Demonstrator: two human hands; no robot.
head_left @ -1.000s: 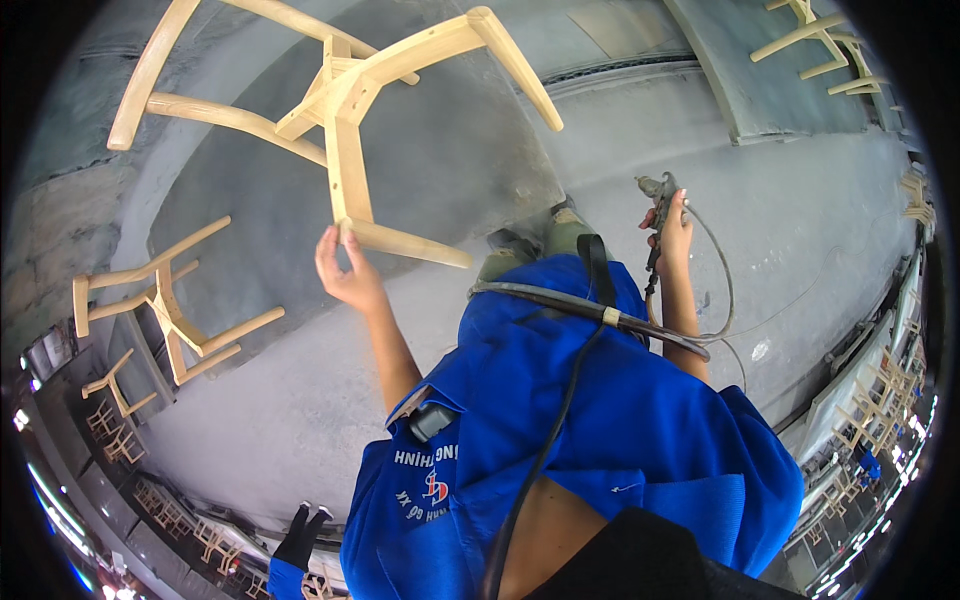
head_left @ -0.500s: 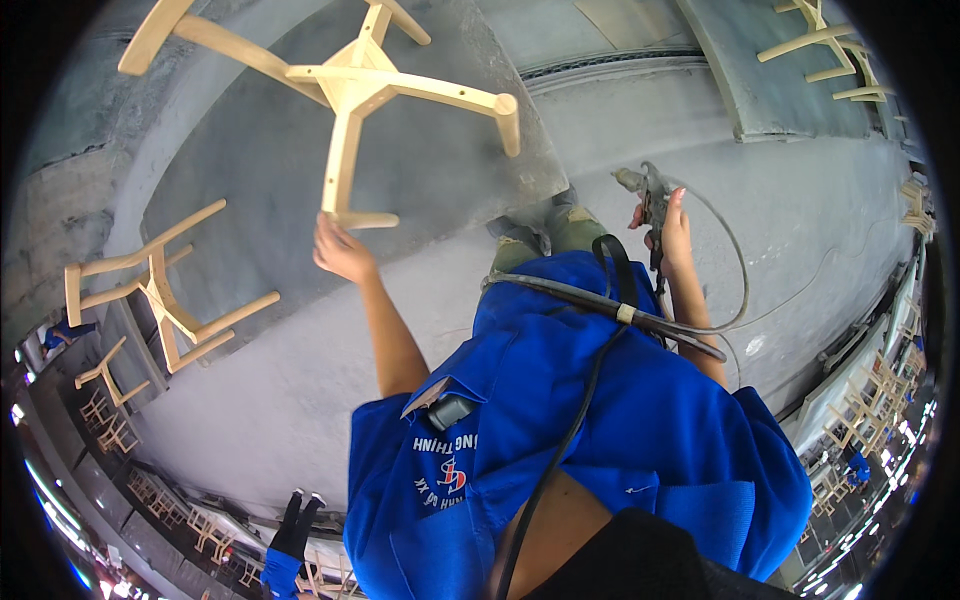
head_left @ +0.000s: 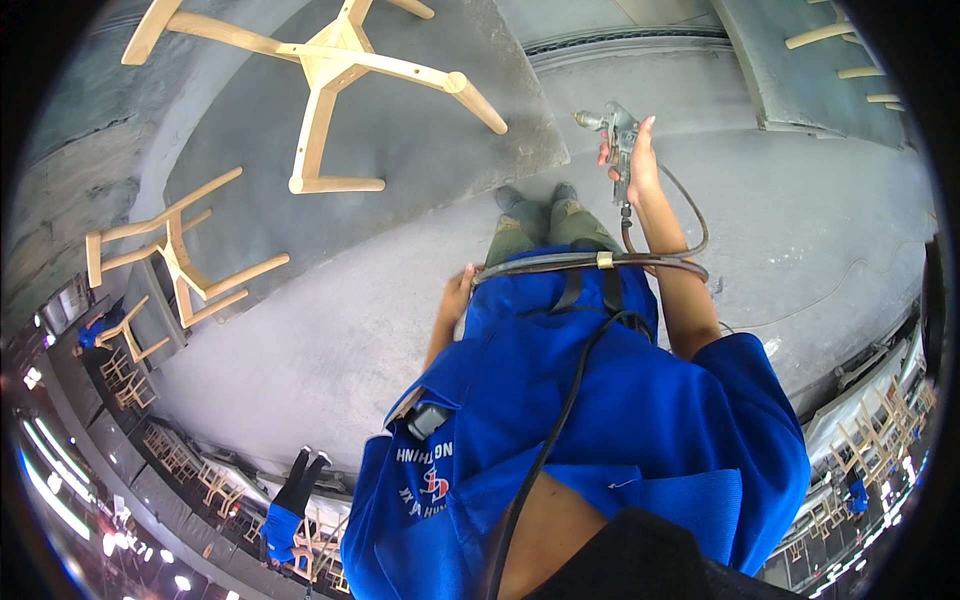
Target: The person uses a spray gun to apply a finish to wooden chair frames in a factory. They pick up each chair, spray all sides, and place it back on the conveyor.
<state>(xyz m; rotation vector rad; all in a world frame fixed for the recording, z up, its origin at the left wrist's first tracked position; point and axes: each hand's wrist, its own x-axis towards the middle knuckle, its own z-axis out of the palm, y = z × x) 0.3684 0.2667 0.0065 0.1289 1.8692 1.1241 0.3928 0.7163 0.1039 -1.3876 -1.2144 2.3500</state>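
My right hand [head_left: 642,165] is wrapped around a metal spray gun [head_left: 620,140], held up in front of me with its nozzle pointing left. A dark hose [head_left: 685,195] runs from the gun's lower end and loops back to the bundled hose [head_left: 560,262] across my waist. At the left bend of that bundle is my left hand [head_left: 458,292], its fingers closed against the hose and partly hidden. Up and to the left, a pale wooden chair frame [head_left: 325,70] lies with its legs outward on a grey board [head_left: 440,150]; neither hand touches it.
Another wooden frame [head_left: 180,255] stands at the left. More frame legs [head_left: 820,35] show at the upper right, beside a grey panel [head_left: 800,90]. Behind me are a person in blue [head_left: 283,530] and rows of chair frames [head_left: 880,430]. A thin line [head_left: 850,270] trails over the floor.
My left hand has let go of the chair frame's leg and drawn back to the hose at my waist. The frame has turned slightly. My right hand has raised the spray gun up and leftward.
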